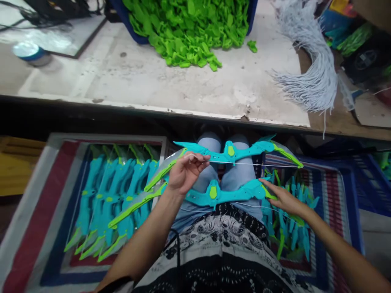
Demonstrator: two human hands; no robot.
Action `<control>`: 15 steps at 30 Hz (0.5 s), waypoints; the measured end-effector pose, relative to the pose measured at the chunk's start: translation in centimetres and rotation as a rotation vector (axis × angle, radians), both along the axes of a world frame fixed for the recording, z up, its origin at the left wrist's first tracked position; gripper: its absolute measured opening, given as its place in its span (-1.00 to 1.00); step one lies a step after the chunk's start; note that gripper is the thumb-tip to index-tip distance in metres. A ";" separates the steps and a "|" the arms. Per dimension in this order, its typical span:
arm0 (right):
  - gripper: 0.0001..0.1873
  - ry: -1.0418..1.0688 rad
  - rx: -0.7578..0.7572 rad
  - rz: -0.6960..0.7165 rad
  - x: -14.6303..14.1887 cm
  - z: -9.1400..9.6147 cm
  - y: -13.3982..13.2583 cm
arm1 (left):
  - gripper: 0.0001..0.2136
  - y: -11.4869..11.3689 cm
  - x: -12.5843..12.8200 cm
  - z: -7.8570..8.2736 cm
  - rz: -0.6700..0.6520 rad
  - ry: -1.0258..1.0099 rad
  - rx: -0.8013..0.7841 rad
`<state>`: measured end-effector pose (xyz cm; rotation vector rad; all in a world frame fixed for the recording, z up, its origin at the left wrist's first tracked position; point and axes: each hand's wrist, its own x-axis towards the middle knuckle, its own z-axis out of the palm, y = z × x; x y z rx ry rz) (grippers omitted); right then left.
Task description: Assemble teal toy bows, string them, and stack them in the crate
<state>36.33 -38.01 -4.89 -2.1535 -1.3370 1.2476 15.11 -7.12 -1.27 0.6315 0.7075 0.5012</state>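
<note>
Two turquoise toy bows with lime-green limbs lie across my lap. The farther toy bow (249, 154) has a white string (259, 164) stretched along it to its right tip. My left hand (189, 173) is closed in a pinch on that string near the bow's left end. Nearer to my body is the second toy bow (226, 197), with its string hanging slack. My right hand (282, 198) grips this bow at its right limb, index finger reaching along the turquoise body; the thumb is hidden.
A blue bin (140, 39) spills small green plastic parts (189, 32) onto the workbench (152, 87). A bundle of white strings (320, 77) hangs toward its right front edge. Several bows (113, 195) lie in rows at my left; more turquoise-and-green bows (293, 219) are piled at my right.
</note>
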 end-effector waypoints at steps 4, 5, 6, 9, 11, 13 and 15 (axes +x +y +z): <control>-0.18 0.034 -0.087 0.062 2.0 1.3 0.9 | -0.79 -0.2 0.3 0.0 0.060 -0.036 0.015; -0.19 0.009 -0.106 0.101 2.5 2.0 1.1 | -0.76 -0.2 0.2 -0.1 0.062 -0.025 0.022; -0.24 -0.035 -0.105 0.144 3.0 2.9 1.5 | -0.72 -0.3 -0.1 -0.2 0.056 -0.005 0.029; -0.54 -0.286 0.123 0.131 3.3 5.3 5.1 | -0.62 -1.2 -1.0 -0.5 -0.006 0.065 0.019; -0.62 -0.479 0.396 0.040 1.9 5.6 9.5 | -0.63 -2.1 -1.5 -0.7 -0.049 0.079 -0.002; -0.63 -0.578 0.572 0.132 -0.5 4.5 14.6 | -0.69 -3.0 -1.7 -0.5 -0.084 0.064 -0.008; -0.56 -0.630 0.569 0.331 -3.3 2.3 19.1 | -0.76 -3.7 -1.7 0.0 -0.101 0.035 0.037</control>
